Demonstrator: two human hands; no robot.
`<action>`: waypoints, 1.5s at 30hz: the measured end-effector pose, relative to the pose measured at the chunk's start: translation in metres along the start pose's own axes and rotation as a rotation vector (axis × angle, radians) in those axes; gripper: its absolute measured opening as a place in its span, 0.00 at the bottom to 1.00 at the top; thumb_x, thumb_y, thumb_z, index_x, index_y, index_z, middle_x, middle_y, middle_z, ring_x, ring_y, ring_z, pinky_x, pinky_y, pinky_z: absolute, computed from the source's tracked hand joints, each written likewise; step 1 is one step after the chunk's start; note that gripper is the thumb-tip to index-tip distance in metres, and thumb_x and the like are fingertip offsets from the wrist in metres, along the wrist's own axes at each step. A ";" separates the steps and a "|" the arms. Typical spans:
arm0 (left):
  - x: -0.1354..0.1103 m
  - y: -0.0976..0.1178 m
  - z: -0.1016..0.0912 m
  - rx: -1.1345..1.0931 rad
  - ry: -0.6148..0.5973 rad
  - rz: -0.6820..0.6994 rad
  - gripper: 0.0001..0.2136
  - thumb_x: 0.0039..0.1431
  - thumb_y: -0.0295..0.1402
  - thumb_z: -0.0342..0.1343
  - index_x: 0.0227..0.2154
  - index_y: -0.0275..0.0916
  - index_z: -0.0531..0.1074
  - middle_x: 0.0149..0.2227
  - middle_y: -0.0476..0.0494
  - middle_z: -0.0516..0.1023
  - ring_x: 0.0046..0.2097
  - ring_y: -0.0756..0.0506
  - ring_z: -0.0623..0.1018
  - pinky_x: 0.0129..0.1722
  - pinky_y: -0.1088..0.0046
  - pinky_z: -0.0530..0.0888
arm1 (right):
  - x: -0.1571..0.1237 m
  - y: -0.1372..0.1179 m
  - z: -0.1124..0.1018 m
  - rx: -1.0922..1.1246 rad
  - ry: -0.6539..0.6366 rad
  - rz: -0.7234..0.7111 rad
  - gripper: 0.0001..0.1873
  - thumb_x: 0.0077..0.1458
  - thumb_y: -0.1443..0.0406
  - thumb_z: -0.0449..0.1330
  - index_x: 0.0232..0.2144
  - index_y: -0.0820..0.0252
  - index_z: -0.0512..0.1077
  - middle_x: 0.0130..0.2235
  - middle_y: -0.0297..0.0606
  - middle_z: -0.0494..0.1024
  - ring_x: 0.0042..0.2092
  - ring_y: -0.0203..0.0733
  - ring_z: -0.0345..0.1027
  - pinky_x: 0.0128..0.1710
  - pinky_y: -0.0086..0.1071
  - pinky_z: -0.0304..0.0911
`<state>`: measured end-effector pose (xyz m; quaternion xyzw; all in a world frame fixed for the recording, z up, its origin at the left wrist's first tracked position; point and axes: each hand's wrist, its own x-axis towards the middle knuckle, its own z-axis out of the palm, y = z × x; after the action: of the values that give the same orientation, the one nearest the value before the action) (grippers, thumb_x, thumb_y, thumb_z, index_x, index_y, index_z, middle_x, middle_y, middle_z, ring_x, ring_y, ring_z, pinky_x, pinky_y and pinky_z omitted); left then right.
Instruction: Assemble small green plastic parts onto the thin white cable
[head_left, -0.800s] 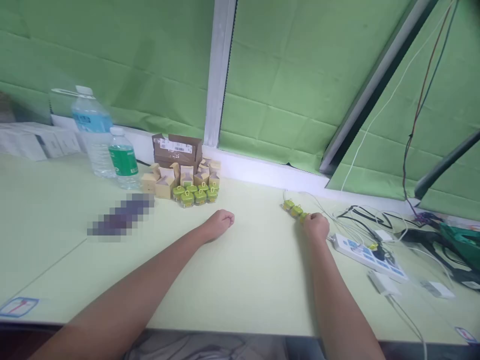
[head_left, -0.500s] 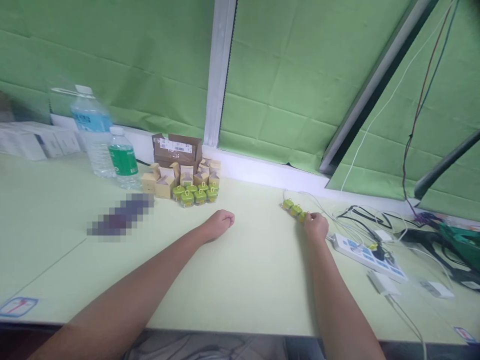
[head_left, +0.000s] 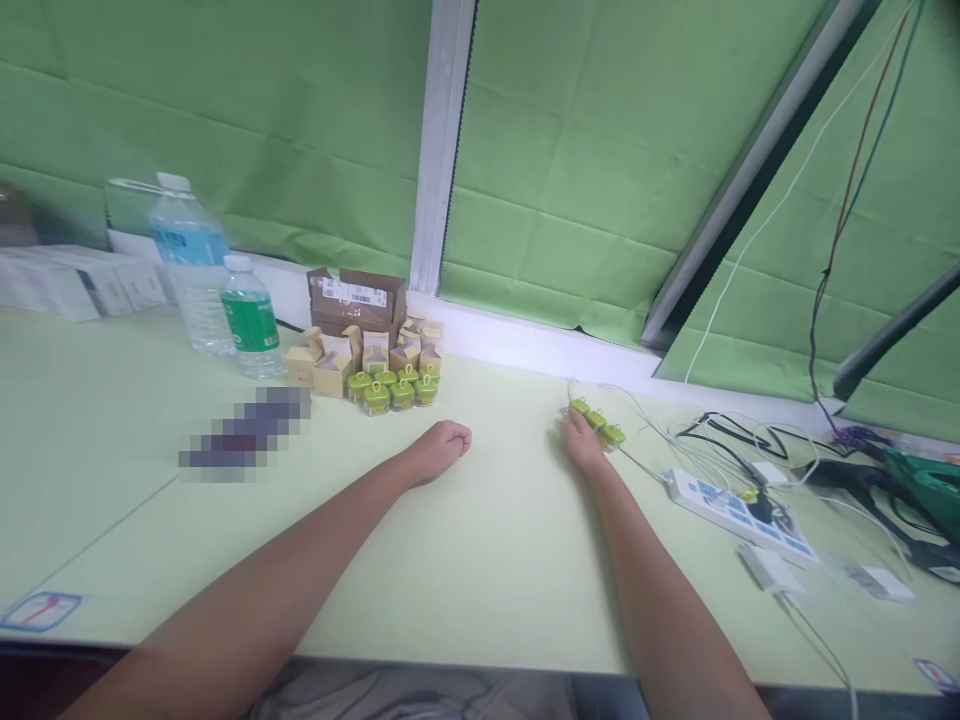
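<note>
Beside three green-lidded containers [head_left: 597, 420], right hand [head_left: 583, 443] partly covering one, grip unclear, left hand [head_left: 437, 450] fisted

Office-like room, desk [head_left: 487, 570], power strip [head_left: 737, 518], blinds [head_left: 570, 150]

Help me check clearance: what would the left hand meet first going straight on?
The left hand would probably meet the white ledge behind the table; depth along that line is hard to judge.
</note>
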<state>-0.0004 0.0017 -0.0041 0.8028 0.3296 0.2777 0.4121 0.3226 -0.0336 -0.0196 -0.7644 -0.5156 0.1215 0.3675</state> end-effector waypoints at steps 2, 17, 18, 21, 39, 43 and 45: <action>0.000 -0.001 0.000 -0.002 0.006 0.005 0.05 0.45 0.28 0.44 0.18 0.39 0.61 0.18 0.54 0.57 0.23 0.50 0.58 0.24 0.73 0.54 | 0.001 0.004 -0.001 -0.005 -0.009 0.011 0.31 0.62 0.56 0.48 0.63 0.64 0.60 0.64 0.48 0.64 0.63 0.49 0.59 0.63 0.40 0.52; 0.001 0.012 -0.010 0.246 0.383 0.128 0.09 0.54 0.26 0.46 0.34 0.38 0.71 0.39 0.44 0.73 0.36 0.46 0.72 0.39 0.69 0.69 | -0.024 -0.022 0.012 -0.141 -0.115 -0.128 0.27 0.60 0.58 0.52 0.59 0.63 0.66 0.60 0.46 0.70 0.61 0.49 0.62 0.62 0.39 0.54; 0.003 0.013 -0.014 0.288 0.483 0.128 0.11 0.54 0.26 0.48 0.39 0.38 0.71 0.47 0.41 0.72 0.38 0.45 0.73 0.43 0.68 0.70 | -0.026 -0.025 0.013 -0.150 -0.126 -0.142 0.27 0.60 0.58 0.53 0.59 0.63 0.66 0.59 0.46 0.70 0.61 0.48 0.62 0.62 0.39 0.54; 0.006 0.011 -0.028 0.352 0.684 0.000 0.19 0.55 0.28 0.51 0.52 0.37 0.69 0.64 0.34 0.56 0.43 0.43 0.76 0.51 0.62 0.70 | -0.031 -0.032 0.017 -0.174 -0.150 -0.166 0.27 0.60 0.59 0.54 0.59 0.62 0.66 0.60 0.45 0.70 0.61 0.49 0.62 0.62 0.38 0.54; 0.025 -0.028 -0.041 0.292 0.476 -0.096 0.25 0.56 0.34 0.54 0.57 0.35 0.68 0.64 0.34 0.62 0.44 0.43 0.76 0.51 0.63 0.71 | -0.035 -0.040 0.014 -0.215 -0.163 -0.188 0.24 0.60 0.60 0.54 0.57 0.62 0.68 0.57 0.47 0.73 0.59 0.49 0.65 0.60 0.37 0.57; 0.021 -0.020 -0.025 0.178 0.398 0.043 0.19 0.54 0.31 0.54 0.50 0.35 0.73 0.59 0.38 0.69 0.42 0.45 0.75 0.47 0.65 0.73 | -0.042 -0.048 0.015 -0.122 -0.174 -0.227 0.25 0.58 0.58 0.57 0.56 0.60 0.68 0.58 0.44 0.72 0.59 0.48 0.65 0.60 0.39 0.57; 0.016 -0.012 -0.011 0.098 0.307 0.125 0.18 0.54 0.28 0.52 0.48 0.37 0.74 0.58 0.40 0.70 0.40 0.47 0.74 0.44 0.68 0.74 | -0.050 -0.057 0.017 -0.023 -0.202 -0.267 0.29 0.54 0.56 0.61 0.56 0.59 0.67 0.59 0.45 0.71 0.60 0.49 0.64 0.61 0.41 0.57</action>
<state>-0.0021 0.0243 -0.0058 0.7890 0.3513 0.4057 0.2990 0.2513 -0.0587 -0.0017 -0.6770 -0.6483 0.1419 0.3181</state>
